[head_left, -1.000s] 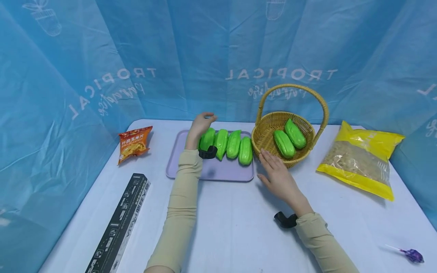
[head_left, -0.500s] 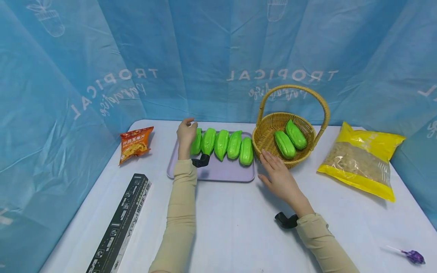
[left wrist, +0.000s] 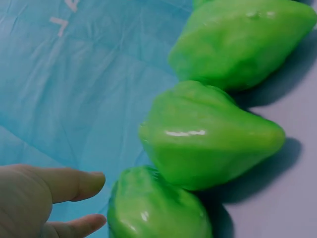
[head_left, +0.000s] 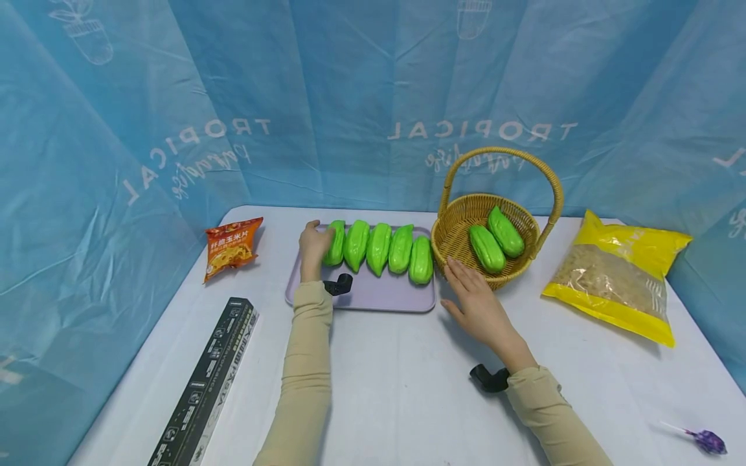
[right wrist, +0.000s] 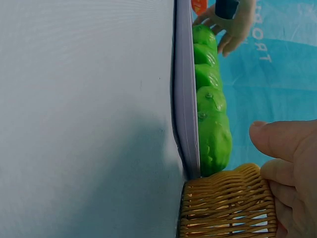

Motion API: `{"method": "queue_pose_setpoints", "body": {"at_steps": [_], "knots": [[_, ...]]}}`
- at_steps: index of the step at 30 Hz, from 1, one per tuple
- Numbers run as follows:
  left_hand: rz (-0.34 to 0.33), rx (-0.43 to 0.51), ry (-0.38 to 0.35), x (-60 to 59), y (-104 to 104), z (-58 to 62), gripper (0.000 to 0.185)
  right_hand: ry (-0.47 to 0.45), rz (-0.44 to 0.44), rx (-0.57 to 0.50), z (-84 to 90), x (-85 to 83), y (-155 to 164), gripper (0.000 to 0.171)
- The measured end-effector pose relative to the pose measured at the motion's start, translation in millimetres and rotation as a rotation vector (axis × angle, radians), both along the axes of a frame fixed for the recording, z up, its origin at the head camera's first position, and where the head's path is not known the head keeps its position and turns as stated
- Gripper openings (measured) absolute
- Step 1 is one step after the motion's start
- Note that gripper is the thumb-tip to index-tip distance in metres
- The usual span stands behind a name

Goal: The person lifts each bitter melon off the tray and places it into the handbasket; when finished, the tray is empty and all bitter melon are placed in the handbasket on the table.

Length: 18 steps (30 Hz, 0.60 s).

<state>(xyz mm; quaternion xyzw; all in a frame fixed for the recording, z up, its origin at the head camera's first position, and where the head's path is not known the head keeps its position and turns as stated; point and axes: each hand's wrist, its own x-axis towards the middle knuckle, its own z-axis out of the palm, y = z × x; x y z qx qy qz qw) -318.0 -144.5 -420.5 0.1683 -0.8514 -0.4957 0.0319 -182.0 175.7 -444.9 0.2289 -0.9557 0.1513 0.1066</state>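
Five shiny green gourds lie side by side on a lavender tray. My left hand sits at the tray's left end, against the leftmost gourd. In the left wrist view its fingers stretch out beside that gourd with a small gap, holding nothing. My right hand lies flat on the table, fingers straight, fingertips at the foot of a wicker basket. Two more gourds lie in the basket. The right wrist view shows the basket wall, the tray edge and the gourd row.
An orange snack bag lies left of the tray and a long black box at the front left. A big yellow bag lies right of the basket, a purple wrapped sweet at the front right. Blue curtains close in the white table.
My left hand has come down and leftward, from above the gourd row to the side of the leftmost gourd. The right hand and the basket have stayed put.
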Motion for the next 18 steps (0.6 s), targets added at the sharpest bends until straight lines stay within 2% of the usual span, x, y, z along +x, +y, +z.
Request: {"method": "queue_pose_setpoints", "body": {"at_steps": [4,10,18], "knots": [[-0.017,-0.025,-0.012,-0.3,0.4,-4.5,0.060,0.002,0.001,-0.001,-0.3,0.2,0.1,0.067],[-0.036,-0.043,0.013,0.8,2.0,-7.4,0.060,0.009,0.007,-0.008,-0.7,1.1,-0.2,0.067],[-0.028,0.000,-0.019,1.8,-0.9,-8.5,0.057,0.019,0.006,-0.006,-2.9,-0.6,1.3,0.067]]}}
